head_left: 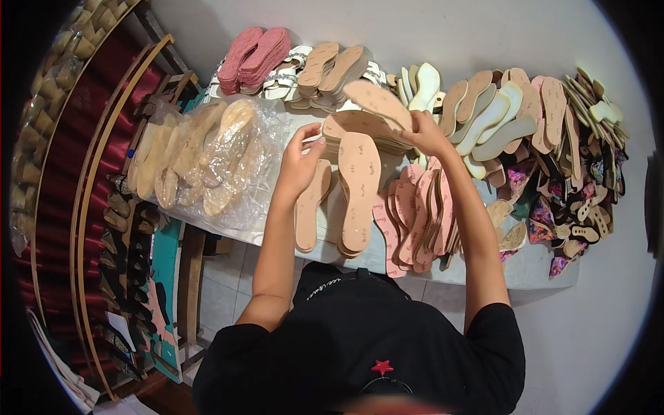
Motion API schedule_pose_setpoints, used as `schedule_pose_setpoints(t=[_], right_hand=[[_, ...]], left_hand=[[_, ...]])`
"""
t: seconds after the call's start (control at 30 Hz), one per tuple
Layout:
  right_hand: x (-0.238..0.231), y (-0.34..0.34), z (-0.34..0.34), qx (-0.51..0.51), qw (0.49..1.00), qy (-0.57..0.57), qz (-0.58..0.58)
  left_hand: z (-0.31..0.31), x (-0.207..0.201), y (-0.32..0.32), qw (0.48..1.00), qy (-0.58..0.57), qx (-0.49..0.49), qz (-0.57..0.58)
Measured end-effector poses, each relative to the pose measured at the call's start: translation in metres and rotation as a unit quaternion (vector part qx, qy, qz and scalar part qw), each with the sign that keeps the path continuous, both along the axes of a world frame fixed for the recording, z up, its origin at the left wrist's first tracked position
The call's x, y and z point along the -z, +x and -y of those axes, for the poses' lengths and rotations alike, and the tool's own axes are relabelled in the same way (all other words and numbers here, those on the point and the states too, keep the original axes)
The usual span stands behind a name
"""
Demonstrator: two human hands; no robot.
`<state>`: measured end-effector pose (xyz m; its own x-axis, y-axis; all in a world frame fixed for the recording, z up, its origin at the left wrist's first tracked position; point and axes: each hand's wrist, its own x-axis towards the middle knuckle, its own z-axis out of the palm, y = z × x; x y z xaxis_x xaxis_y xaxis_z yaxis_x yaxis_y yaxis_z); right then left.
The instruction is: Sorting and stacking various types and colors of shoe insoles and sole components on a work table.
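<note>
My right hand [427, 135] pinches the wide end of a tan insole [377, 102], lifted at a slant above a thick stack of tan insoles [370, 124] that stand on edge. At the left end of that stack is my left hand [303, 158], fingers curved and apart; whether they touch it I cannot tell. Nearer to me, a pile of tan insoles [359, 197] lies lengthwise with small printed marks on top. Left of it, below my left hand, is another tan insole pile [311, 211]. Pink insoles [415, 218] overlap in a row beneath my right forearm.
Clear plastic bags of pale shoe forms [200, 152] cover the table's left side. Red insoles [254, 59], white sandal parts [283, 79] and more tan insoles [332, 66] line the back. Mixed insoles [491, 111] and patterned straps [539, 221] crowd the right. A shoe rack [124, 221] stands left.
</note>
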<state>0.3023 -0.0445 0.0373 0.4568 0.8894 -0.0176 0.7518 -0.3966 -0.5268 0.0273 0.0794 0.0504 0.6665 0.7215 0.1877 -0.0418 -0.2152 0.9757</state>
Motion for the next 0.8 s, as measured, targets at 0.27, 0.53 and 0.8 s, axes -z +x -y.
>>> schedule_pose_setpoints(t=[0.27,0.53,0.8], right_hand=[[0.038,0.013,-0.029,-0.066,0.993,-0.043,0.092],[0.058,0.013,-0.043,-0.073,0.994,-0.025,0.073],[0.06,0.008,-0.04,-0.072,0.991,-0.057,0.095]], left_hand=[[-0.059,0.077,0.034,0.995,-0.063,-0.022,-0.074],[-0.081,0.109,0.066,0.976,0.125,0.018,-0.176],[-0.084,0.099,0.076,0.99,0.044,0.065,-0.121]])
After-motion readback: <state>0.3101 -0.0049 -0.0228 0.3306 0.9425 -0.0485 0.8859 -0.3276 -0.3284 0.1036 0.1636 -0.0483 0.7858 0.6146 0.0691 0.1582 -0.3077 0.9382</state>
